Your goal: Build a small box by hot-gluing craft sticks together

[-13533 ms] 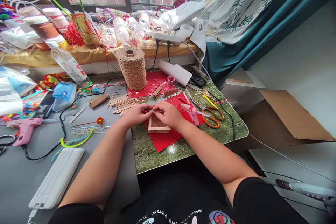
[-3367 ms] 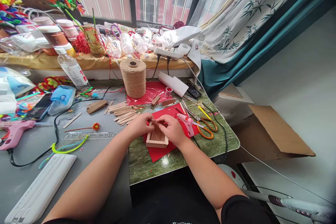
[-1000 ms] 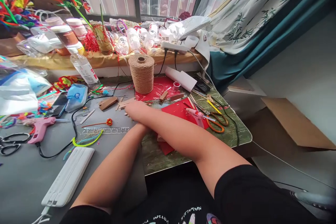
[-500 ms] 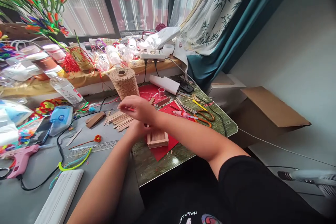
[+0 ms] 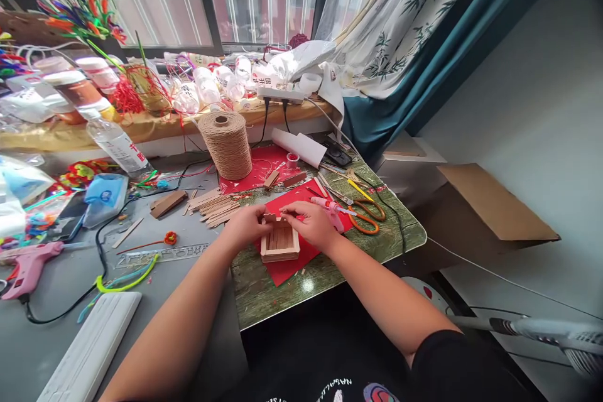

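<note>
A small open box of wooden craft sticks sits on a red paper sheet on the green table. My left hand grips the box's far left corner with curled fingers. My right hand pinches a short wooden stick laid along the box's far rim. A loose pile of wooden sticks lies just left of my hands.
A big twine spool stands behind the sticks. A pink glue gun and orange-handled scissors lie right of the box. Another pink glue gun, a clear ruler and a white keyboard lie at left. Bottles crowd the windowsill.
My right hand reached left across to the stick pile, then came back to the box's far rim with a short stick. My left hand stayed at the box.
</note>
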Demonstrator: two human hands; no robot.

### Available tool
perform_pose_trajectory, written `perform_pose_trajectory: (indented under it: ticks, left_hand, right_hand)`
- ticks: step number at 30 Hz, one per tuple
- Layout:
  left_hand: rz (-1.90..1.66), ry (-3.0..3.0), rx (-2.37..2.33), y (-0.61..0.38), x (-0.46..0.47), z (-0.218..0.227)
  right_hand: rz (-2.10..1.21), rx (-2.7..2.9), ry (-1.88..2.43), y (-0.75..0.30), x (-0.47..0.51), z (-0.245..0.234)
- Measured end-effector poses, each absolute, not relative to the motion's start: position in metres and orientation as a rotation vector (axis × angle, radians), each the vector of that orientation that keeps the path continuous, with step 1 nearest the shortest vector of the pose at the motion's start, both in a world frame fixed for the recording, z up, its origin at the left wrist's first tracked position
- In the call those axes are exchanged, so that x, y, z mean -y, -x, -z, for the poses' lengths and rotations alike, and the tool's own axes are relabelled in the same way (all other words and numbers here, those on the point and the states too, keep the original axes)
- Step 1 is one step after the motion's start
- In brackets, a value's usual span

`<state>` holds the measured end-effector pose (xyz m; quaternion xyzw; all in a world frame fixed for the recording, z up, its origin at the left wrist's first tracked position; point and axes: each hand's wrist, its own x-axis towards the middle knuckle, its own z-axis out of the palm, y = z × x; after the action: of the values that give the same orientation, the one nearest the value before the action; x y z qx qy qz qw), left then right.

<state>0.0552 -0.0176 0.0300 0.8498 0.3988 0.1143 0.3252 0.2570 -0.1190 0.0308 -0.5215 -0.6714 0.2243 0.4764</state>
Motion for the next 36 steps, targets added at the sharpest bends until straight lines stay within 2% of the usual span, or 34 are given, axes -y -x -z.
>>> perform_pose_trajectory:
  ticks: [5, 29, 36]
  left_hand:
    - [-0.292, -2.270, -1.048, -0.055, 0.017, -0.031]
    - [-0.331, -2.258, -1.175, -0.063, 0.028, -0.030]
    - [-0.347, -2.221, -1.070, -0.062, 0.030, -0.033]
  right_hand:
    - [-0.432, 1.763, 1.316, -0.252, 0.111, -0.023]
    - [-0.550, 1.691, 1.335, -0.248, 0.107, -0.013]
    - [-0.556, 1.626, 1.346, -0.246, 0.110, -0.010]
